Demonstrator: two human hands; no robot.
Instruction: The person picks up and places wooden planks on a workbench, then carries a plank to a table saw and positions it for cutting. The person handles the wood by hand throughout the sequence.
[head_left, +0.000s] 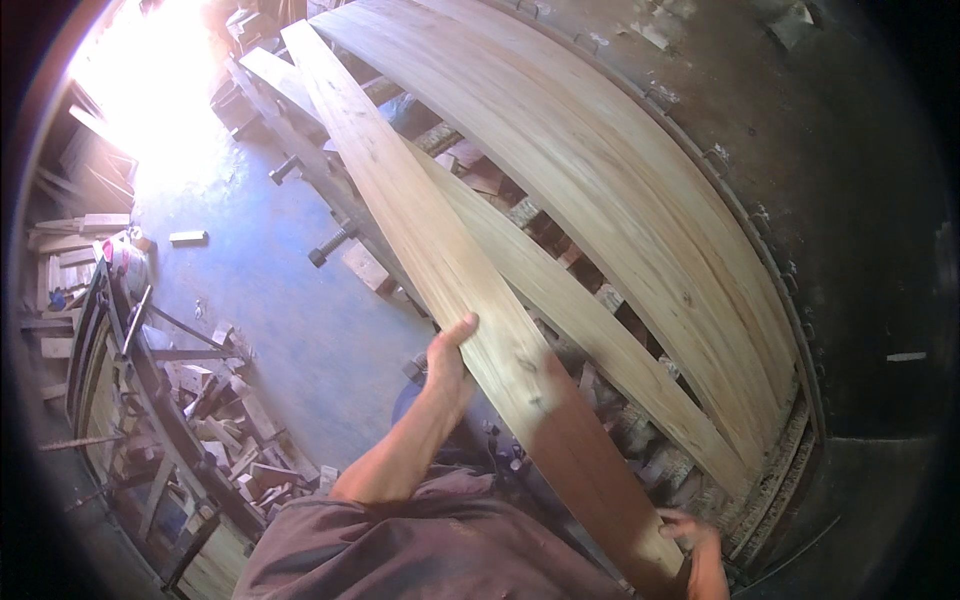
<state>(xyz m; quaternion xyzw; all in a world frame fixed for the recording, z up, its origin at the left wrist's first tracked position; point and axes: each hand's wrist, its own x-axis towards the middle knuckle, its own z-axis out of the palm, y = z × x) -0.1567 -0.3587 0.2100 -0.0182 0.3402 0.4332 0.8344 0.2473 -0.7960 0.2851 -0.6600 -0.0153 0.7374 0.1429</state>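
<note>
A long, pale wooden board [400,190] with a dark knot slants across the middle, its near end close to my body. My left hand [452,358] grips its left edge partway along, thumb on top and fingers hidden underneath. Near the close end, my right hand [690,530] holds the right edge, its thumb over the top face. A second plank [590,325] lies partly beneath the held board, on the clamp frame. Farther right, several planks lie side by side as a wide wooden panel [620,200].
Screw bolts [332,244] jut from the left side of the frame. A small wooden block [188,238] lies on the floor. Scrap wood [250,425] is heaped at the lower left beside another metal clamp rack [150,400]. A dark wall [860,250] stands to the right.
</note>
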